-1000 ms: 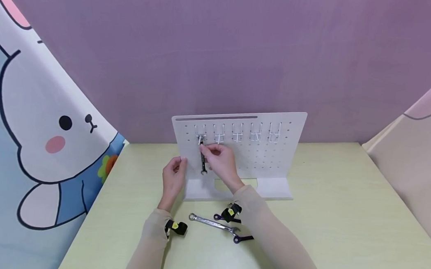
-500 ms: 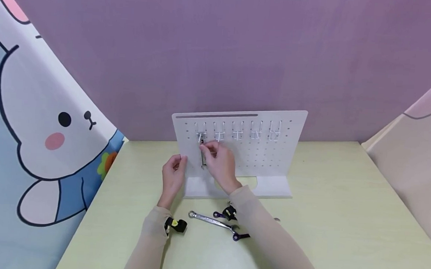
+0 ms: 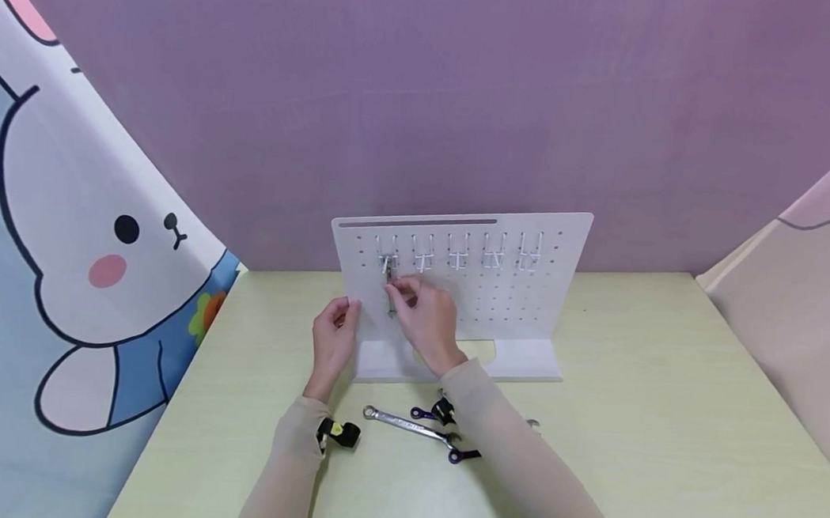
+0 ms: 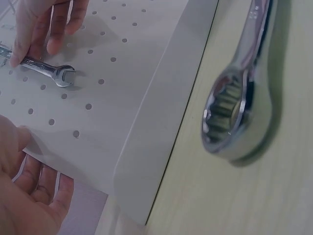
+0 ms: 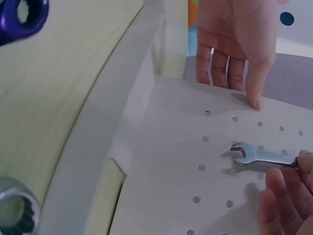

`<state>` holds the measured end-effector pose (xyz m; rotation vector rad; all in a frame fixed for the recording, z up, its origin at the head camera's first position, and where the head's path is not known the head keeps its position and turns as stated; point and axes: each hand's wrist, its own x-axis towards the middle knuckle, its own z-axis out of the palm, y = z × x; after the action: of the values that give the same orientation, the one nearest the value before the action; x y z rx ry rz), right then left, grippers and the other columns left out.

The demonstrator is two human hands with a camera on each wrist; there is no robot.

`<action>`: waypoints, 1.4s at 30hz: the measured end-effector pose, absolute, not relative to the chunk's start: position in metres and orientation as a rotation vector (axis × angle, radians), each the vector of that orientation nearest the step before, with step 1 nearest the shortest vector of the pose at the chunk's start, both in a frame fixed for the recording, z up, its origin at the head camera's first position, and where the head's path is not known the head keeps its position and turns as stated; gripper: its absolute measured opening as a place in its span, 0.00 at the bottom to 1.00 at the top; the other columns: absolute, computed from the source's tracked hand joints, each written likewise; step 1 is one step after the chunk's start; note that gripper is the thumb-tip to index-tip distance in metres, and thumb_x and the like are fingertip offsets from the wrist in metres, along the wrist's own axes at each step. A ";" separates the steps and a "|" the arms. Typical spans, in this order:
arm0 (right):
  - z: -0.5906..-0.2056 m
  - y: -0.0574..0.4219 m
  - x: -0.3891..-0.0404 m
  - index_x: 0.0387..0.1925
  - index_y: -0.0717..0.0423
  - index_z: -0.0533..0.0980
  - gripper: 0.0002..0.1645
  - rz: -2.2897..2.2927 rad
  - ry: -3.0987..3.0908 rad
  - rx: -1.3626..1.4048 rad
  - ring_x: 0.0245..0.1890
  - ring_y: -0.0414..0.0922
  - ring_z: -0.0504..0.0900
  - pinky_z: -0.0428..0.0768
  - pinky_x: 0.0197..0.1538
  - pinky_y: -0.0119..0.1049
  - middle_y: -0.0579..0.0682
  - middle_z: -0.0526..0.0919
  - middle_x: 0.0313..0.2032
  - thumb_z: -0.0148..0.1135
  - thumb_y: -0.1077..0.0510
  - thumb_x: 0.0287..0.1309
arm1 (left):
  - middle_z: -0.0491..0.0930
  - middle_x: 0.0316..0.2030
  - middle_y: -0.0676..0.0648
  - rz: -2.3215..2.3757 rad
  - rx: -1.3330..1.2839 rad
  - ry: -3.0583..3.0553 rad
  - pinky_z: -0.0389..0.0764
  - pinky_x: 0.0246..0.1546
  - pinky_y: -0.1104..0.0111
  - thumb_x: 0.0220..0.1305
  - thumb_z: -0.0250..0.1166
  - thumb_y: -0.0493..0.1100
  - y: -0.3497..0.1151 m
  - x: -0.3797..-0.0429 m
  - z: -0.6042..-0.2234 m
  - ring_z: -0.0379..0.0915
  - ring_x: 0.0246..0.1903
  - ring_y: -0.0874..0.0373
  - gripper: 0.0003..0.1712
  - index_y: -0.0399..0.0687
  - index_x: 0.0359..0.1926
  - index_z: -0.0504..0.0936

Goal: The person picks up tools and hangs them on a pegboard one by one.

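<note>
My right hand [image 3: 425, 323] pinches a small chrome combination wrench [image 5: 266, 156] between thumb and fingers. The wrench hangs upright in front of a white pegboard [image 3: 512, 301], its open end down. Its upper end is at the leftmost white hook [image 3: 386, 257]; whether the ring sits fully on the hook is too small to tell. With the thumb on the front face and the fingers behind, my left hand [image 3: 334, 339] grips the board's left edge, as the right wrist view shows.
More white hooks [image 3: 458, 254] run along the board to the right. On the table before the board's foot lie a larger chrome wrench [image 3: 405, 425] and purple-ended wrenches [image 3: 456, 456], partly hidden under my right forearm. A purple backdrop [image 3: 424, 117] stands behind.
The lower end of the wrench has risen slightly and now shows less beside the right fingers. My right hand has shifted only a little, and my left hand keeps its hold on the board.
</note>
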<state>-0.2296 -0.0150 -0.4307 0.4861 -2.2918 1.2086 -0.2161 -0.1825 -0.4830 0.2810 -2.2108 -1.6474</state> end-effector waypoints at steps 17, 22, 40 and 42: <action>-0.440 -0.014 -0.233 0.41 0.54 0.89 0.10 1.034 -2.254 0.551 0.28 0.40 0.88 0.82 0.32 0.28 0.49 0.93 0.36 0.72 0.51 0.69 | 0.87 0.50 0.33 -1.646 0.285 -2.212 0.75 0.43 0.78 0.80 0.62 0.46 -0.185 -0.215 -0.484 0.79 0.44 0.56 0.17 0.35 0.55 0.85; -0.443 -0.014 -0.234 0.42 0.54 0.89 0.10 1.021 -2.244 0.565 0.28 0.40 0.88 0.83 0.32 0.28 0.49 0.93 0.37 0.73 0.52 0.68 | 0.88 0.51 0.34 -1.655 0.288 -2.214 0.75 0.45 0.77 0.81 0.62 0.45 -0.185 -0.215 -0.484 0.80 0.47 0.49 0.17 0.36 0.55 0.85; -0.444 -0.012 -0.229 0.43 0.54 0.89 0.09 1.104 -2.280 0.522 0.28 0.41 0.87 0.81 0.32 0.28 0.49 0.93 0.37 0.74 0.54 0.66 | 0.88 0.50 0.33 -1.662 0.251 -2.201 0.76 0.43 0.78 0.80 0.62 0.45 -0.185 -0.216 -0.484 0.79 0.44 0.56 0.16 0.35 0.54 0.85; -0.444 -0.012 -0.228 0.43 0.53 0.89 0.08 1.098 -2.284 0.517 0.28 0.41 0.87 0.81 0.32 0.29 0.48 0.93 0.36 0.75 0.54 0.66 | 0.88 0.49 0.33 -1.664 0.255 -2.200 0.76 0.43 0.78 0.80 0.62 0.44 -0.185 -0.216 -0.484 0.79 0.44 0.56 0.16 0.35 0.54 0.85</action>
<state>-0.2282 -0.0115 -0.4443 0.5168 -2.2839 1.0977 -0.2164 -0.1846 -0.4840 0.2546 -2.2002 -1.6639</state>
